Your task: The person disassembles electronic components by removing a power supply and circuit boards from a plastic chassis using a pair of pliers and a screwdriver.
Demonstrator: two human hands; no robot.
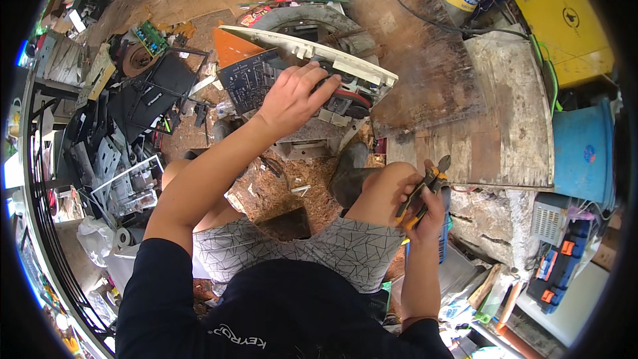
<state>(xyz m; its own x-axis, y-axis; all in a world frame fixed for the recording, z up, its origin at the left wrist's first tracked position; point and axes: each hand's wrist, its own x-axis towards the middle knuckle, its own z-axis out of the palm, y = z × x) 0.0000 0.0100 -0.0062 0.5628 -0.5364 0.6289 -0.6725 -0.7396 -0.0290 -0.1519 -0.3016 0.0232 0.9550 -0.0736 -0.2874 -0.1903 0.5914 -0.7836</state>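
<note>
The left hand [292, 100] bends its fingers [300, 80] over the inner side of a cream casing [362, 70]; whether they grip anything, I cannot tell. The right hand [428, 209], well below and right of the casing, wraps its fingers around yellow-and-black pliers [435, 174]. Left of the casing's middle sits a dark circuit board [247, 83]; right of the casing, a stained wooden board [425, 60].

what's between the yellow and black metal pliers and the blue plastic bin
In the head view, a worn, pale wooden plank surface spans most of the stretch between the yellow-and-black metal pliers and the blue plastic bin.
</note>
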